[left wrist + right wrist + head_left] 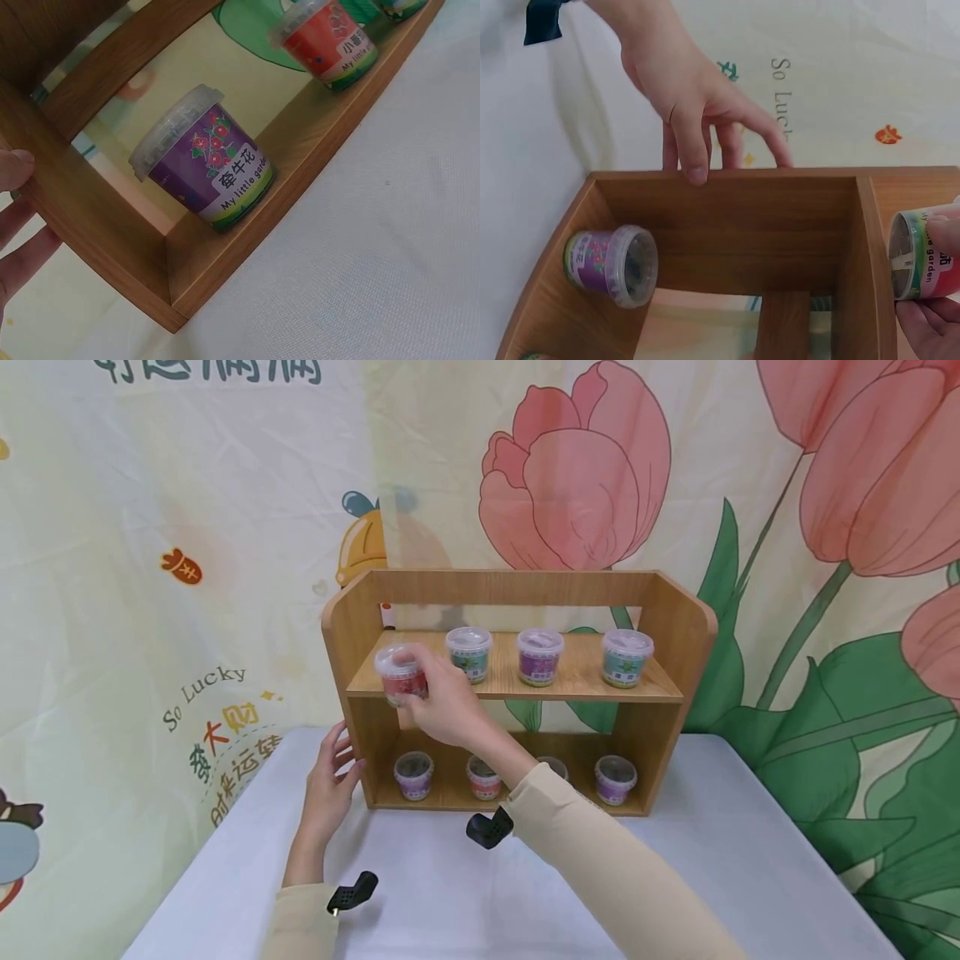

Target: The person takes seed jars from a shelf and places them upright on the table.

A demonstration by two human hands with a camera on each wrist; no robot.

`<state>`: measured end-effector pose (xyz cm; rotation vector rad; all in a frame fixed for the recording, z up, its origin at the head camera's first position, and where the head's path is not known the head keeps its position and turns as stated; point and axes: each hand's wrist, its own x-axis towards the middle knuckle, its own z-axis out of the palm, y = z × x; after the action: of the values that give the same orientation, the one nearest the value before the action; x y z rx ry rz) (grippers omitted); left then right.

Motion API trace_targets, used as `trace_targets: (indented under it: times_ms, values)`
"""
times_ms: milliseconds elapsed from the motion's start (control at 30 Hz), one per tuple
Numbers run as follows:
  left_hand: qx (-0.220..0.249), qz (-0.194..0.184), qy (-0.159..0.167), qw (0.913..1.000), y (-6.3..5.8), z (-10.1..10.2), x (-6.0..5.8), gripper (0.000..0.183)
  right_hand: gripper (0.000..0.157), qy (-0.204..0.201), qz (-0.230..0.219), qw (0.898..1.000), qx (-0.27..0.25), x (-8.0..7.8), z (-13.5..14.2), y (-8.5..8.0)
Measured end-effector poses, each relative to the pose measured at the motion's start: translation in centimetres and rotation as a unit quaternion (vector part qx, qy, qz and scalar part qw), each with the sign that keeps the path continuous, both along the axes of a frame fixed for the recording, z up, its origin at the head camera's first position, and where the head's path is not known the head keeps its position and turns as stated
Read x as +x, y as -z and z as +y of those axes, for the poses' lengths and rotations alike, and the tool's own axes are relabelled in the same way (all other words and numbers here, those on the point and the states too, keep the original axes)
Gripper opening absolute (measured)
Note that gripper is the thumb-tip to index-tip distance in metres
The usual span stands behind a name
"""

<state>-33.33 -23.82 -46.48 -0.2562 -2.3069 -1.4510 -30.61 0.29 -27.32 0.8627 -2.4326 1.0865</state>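
Observation:
My right hand (442,697) grips a small red plastic cup (397,678) with a clear lid. It holds the cup upright at the left end of the upper board, and in the right wrist view the cup's base (902,259) is right by the board's front edge. On the left side panel of the wooden shelf (97,247) rests my left hand (328,781), its thumb (15,169) at the front edge and its spread fingers along the outer face. Nearest to it on the lower board stands a purple cup (217,165) with a printed label.
Along the upper board stand a teal cup (469,658), a purple cup (540,660) and another teal cup (627,660). Below are a red cup (483,783), a cup (554,766) partly hidden by my right arm, and a purple cup (615,783). White cloth (465,893) covers the table.

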Motion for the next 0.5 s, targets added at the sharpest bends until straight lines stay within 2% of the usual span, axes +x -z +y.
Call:
trace_targets:
  times_ms: [200,500]
  values:
    - [-0.005,-0.003,0.005,1.0,0.0,0.0,0.0,0.087,0.051,-0.03,-0.011,0.999,-0.02,2.2,1.5,1.3]
    - [0.002,-0.016,0.0,0.9999,-0.1,0.0,0.0,0.085,0.052,-0.045,-0.031,0.998,-0.03,4.3,3.4,5.3]
